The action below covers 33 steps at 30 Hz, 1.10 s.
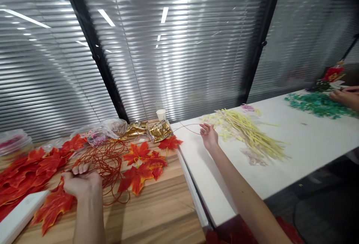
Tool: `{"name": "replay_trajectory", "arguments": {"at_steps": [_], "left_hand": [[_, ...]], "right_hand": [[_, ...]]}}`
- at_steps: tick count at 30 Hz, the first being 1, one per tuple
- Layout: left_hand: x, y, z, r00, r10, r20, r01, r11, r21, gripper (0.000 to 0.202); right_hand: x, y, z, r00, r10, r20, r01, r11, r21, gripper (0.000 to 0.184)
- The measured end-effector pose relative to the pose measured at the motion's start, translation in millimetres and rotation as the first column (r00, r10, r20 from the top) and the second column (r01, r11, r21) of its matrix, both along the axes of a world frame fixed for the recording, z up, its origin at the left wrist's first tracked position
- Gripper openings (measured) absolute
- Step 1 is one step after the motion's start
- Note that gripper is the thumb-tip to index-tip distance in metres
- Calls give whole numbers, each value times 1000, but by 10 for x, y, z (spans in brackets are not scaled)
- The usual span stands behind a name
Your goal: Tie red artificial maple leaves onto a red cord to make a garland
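Observation:
My left hand (81, 182) is curled into a loose fist on a tangle of thin red cord (108, 161) lying on the wooden table (157, 214). My right hand (209, 135) reaches out over the white table (308, 139) and pinches one strand of the red cord (187, 126), pulled taut towards the right. Red and orange artificial maple leaves (140, 167) lie around the cord. A bundle of pale yellow stems (249, 133) lies just right of my right hand.
A heap of red leaves (25, 173) fills the left side, with a white box (19, 216) at the near left. Gold packets (159, 130), clear bags and a paper cup (161, 114) stand at the back. Another person's hand (344, 96) rests by green pieces (316, 103) at far right.

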<state>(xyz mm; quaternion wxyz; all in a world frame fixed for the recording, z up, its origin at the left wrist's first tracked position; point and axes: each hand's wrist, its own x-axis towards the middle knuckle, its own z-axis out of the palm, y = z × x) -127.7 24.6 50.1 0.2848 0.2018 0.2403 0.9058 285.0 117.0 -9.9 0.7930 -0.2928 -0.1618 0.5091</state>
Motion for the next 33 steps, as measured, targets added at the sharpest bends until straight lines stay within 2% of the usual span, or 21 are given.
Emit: {"name": "replay_trajectory", "arguments": {"at_steps": [3, 7, 10, 14, 16, 21, 24, 27, 31, 33], "left_hand": [[49, -5, 13, 988, 74, 134, -80, 996, 36, 37], [91, -3, 5, 995, 53, 79, -60, 994, 89, 36], [78, 19, -40, 996, 43, 76, -53, 989, 141, 34], [57, 41, -103, 999, 5, 43, -13, 984, 177, 32], [53, 42, -121, 998, -44, 42, 35, 979, 201, 31], [14, 57, -145, 984, -150, 93, 125, 964, 234, 27], [-26, 80, -166, 972, -152, 179, 109, 967, 230, 27], [-48, 99, -196, 964, -120, 238, 68, 974, 215, 28], [4, 96, -186, 978, -80, 193, 41, 980, 197, 28], [86, 67, -129, 980, -107, 168, 74, 978, 193, 25]], "right_hand": [[36, 16, -12, 1000, -24, 9, 24, 999, -21, 33], [96, 44, -53, 997, -51, 55, 54, 997, -51, 38], [156, 79, -105, 998, -64, 12, 65, 993, -94, 43], [228, 121, -161, 998, -49, 51, 54, 992, -110, 45], [230, 123, -165, 998, -49, 33, 52, 993, -106, 41], [104, 62, -126, 998, -67, -15, 64, 987, -148, 14], [17, 24, -107, 996, -72, 43, 78, 986, -146, 6], [-39, -4, -83, 989, -81, 125, 94, 990, -102, 9], [-111, -57, -18, 964, -69, 258, 77, 997, -20, 19], [-144, -92, 30, 960, -52, 274, 55, 998, -4, 21]]}}
